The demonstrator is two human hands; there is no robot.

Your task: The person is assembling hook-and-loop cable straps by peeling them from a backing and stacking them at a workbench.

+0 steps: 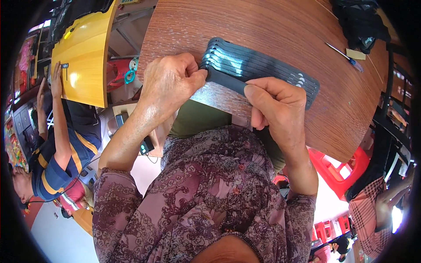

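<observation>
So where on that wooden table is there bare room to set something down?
The wooden table is bare above the stack of dark strips, and to its right, below the screwdriver. It is crowded at the near edge, where the left hand and right hand pinch one strip, and by the black bag.

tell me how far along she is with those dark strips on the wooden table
Looks done: several dark strips lie fanned in a neat overlapping row on the wooden table. In hand: one more strip is pinched at the table's near edge between the left hand and the right hand; it has not joined the row. Left: no further loose strips are visible, so the remaining count cannot be told.
</observation>
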